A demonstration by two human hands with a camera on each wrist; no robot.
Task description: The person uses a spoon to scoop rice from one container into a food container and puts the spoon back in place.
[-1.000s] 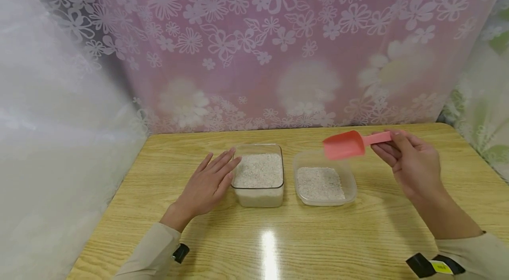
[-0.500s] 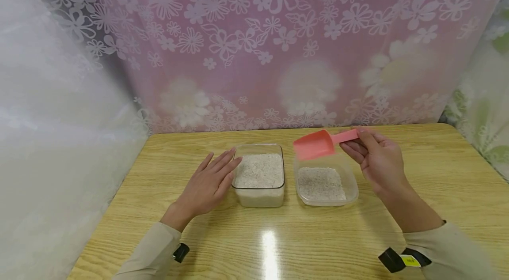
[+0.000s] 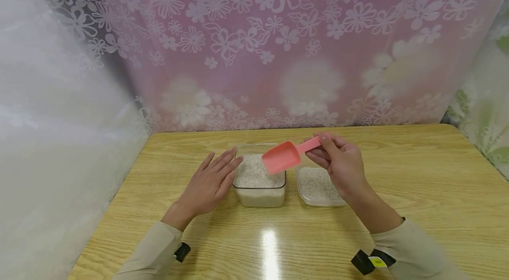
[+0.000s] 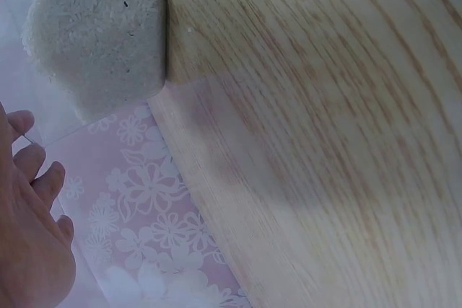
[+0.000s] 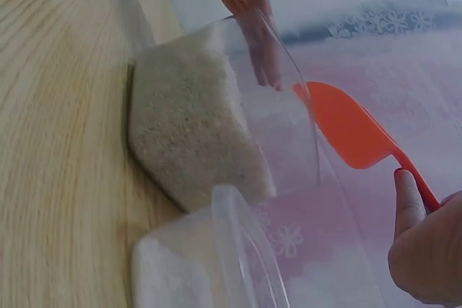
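Observation:
My right hand [image 3: 343,163] pinches the handle of a pink plastic scoop [image 3: 281,157], thumb on top. In the head view the scoop's bowl overlaps the right part of a clear square container [image 3: 260,197] of rice [image 3: 250,172]; nothing shows in the bowl. The right wrist view has the scoop [image 5: 350,128] close above this container's rim. My left hand [image 3: 208,185] rests with extended fingers against the container's left side. To the right stands a lower translucent tub [image 3: 318,202] with a shallower layer of rice [image 3: 316,180], partly hidden behind my right hand.
Both containers stand on a wood-grain table [image 3: 222,244]. A pink floral curtain [image 3: 238,72] hangs along the table's back edge. Whitish sheeting [image 3: 59,138] hangs at the left, and a leaf-patterned one [image 3: 483,107] at the right.
My right hand has carried the scoop leftward, from above the low tub to over the right part of the square rice container. The left hand has stayed in place.

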